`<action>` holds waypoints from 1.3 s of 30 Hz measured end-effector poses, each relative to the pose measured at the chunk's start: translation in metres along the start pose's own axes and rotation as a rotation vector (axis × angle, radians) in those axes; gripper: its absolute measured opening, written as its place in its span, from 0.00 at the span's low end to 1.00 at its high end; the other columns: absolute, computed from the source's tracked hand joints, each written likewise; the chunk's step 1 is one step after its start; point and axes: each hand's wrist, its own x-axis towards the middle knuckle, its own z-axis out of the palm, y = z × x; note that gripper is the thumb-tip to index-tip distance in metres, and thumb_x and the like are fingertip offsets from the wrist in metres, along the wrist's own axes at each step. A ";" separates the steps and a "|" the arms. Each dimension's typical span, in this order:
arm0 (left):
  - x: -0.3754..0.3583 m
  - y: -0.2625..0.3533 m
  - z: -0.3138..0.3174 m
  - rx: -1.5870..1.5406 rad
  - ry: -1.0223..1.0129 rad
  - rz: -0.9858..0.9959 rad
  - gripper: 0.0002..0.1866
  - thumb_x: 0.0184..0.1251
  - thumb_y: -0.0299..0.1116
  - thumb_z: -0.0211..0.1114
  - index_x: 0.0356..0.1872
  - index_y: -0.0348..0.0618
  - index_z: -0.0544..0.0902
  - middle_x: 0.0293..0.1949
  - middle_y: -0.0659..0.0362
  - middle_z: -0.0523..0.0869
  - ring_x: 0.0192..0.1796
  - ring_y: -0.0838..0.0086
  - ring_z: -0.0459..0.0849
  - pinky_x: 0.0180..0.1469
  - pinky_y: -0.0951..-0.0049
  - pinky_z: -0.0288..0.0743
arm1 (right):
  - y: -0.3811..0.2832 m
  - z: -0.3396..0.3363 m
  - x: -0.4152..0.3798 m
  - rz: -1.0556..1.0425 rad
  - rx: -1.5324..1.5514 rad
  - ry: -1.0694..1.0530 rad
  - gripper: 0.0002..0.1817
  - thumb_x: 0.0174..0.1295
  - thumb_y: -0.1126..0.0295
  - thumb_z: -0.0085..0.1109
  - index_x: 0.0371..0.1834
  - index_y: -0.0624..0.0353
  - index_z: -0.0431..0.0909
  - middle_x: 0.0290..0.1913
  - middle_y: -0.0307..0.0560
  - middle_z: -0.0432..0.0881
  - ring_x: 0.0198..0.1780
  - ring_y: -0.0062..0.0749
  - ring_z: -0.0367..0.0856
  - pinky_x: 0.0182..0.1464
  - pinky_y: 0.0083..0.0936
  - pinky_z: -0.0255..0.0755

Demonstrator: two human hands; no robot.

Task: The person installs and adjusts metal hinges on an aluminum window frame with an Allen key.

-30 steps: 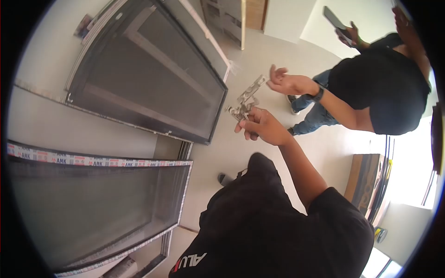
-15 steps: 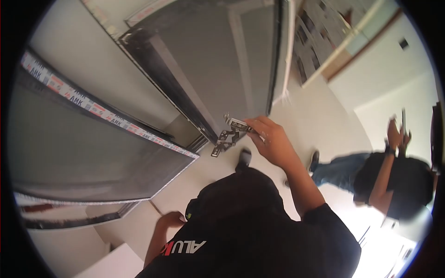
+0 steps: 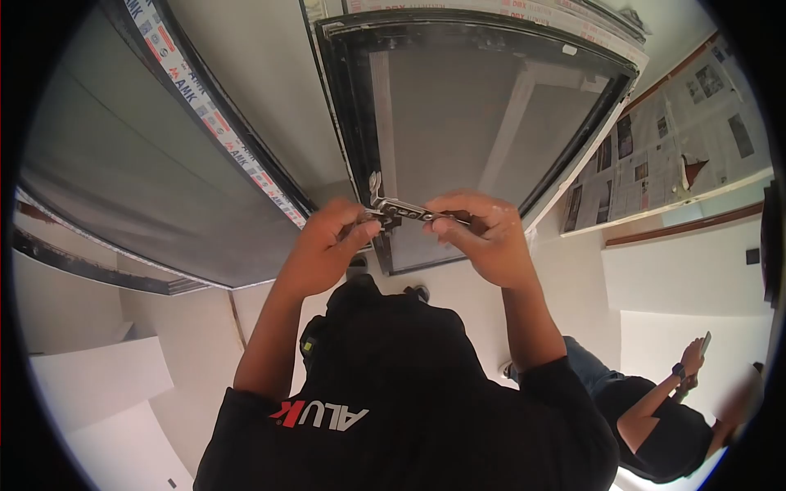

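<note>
I hold a metal hinge [image 3: 403, 210] with jointed arms and screw holes out in front of my chest, between both hands. My left hand [image 3: 326, 245] pinches its left end between thumb and fingers. The right end is gripped by my right hand [image 3: 488, 233], thumb below and fingers over the top. A thin curved arm of the hinge sticks up near the left end. Behind it stands a dark-framed glass panel [image 3: 450, 139], which the hinge overlaps in this view.
To the left is another large panel [image 3: 155, 164] edged with printed AMK tape [image 3: 201, 110]. A person [image 3: 655, 417] in a black top at the lower right holds a phone-like object [image 3: 706, 342]. Newspaper-covered boarding [image 3: 655, 155] lies at the upper right, above the pale floor [image 3: 573, 286].
My left hand has come up from my side and taken the hinge's left end. The hinge's arms are more folded together. My view has shifted, showing more of the glass panel's top.
</note>
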 end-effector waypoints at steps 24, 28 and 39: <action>0.040 0.040 0.057 -1.433 -0.336 -0.051 0.30 0.87 0.56 0.44 0.49 0.33 0.79 0.39 0.55 0.82 0.38 0.67 0.83 0.41 0.66 0.77 | -0.001 -0.023 -0.041 -0.569 -0.554 0.505 0.16 0.51 0.76 0.78 0.44 0.60 0.87 0.46 0.54 0.87 0.46 0.43 0.88 0.45 0.29 0.81; 0.039 0.056 0.064 -1.402 -0.242 -0.037 0.28 0.88 0.55 0.45 0.49 0.36 0.81 0.38 0.58 0.83 0.38 0.72 0.83 0.42 0.69 0.77 | 0.002 -0.017 -0.043 -0.587 -0.507 0.284 0.21 0.52 0.73 0.80 0.50 0.60 0.86 0.48 0.53 0.87 0.46 0.44 0.88 0.47 0.31 0.82; 0.025 0.075 0.079 -1.360 -0.062 -0.173 0.26 0.88 0.50 0.46 0.53 0.34 0.81 0.33 0.61 0.80 0.34 0.79 0.73 0.36 0.76 0.72 | 0.019 -0.019 -0.036 -0.919 -0.628 0.282 0.21 0.53 0.79 0.78 0.51 0.66 0.87 0.47 0.56 0.87 0.37 0.41 0.87 0.37 0.29 0.80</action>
